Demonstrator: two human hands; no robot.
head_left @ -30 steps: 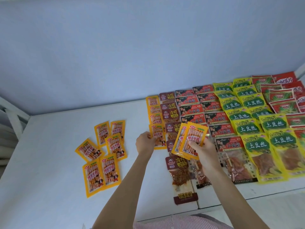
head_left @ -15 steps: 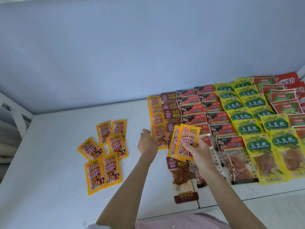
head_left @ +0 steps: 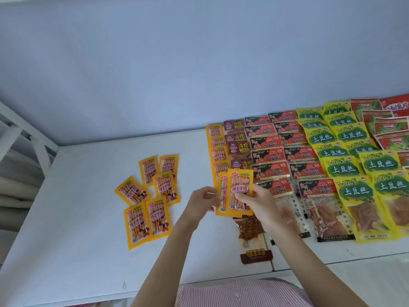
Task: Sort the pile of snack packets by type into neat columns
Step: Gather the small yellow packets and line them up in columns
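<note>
- The right hand [head_left: 260, 207] is in the middle of the frame. Its grip is closed on two orange packets [head_left: 240, 191], with the thumb across the front one.
- The two orange packets stand up and overlap, one a bit behind the other.
- The left hand [head_left: 202, 201] is just to the left. Its fingers are curled, and its fingertips pinch the left edge of the back packet.
- Six more loose orange packets [head_left: 147, 197] lie flat on the white surface [head_left: 77, 229], in the left middle of the frame. They sit in a messy bunch, some tilted.
- An orange column [head_left: 216, 149] runs up from the hands toward the wall.
- Next to it, going right, are a brown column [head_left: 238, 142], two columns of red and black packets [head_left: 285, 149], two columns of green and yellow packets [head_left: 345, 151], and red packets [head_left: 389, 129] at the far right edge.
- The packets in each column overlap like roof tiles.
- A striped shirt [head_left: 232, 293] shows at the bottom of the frame.
</note>
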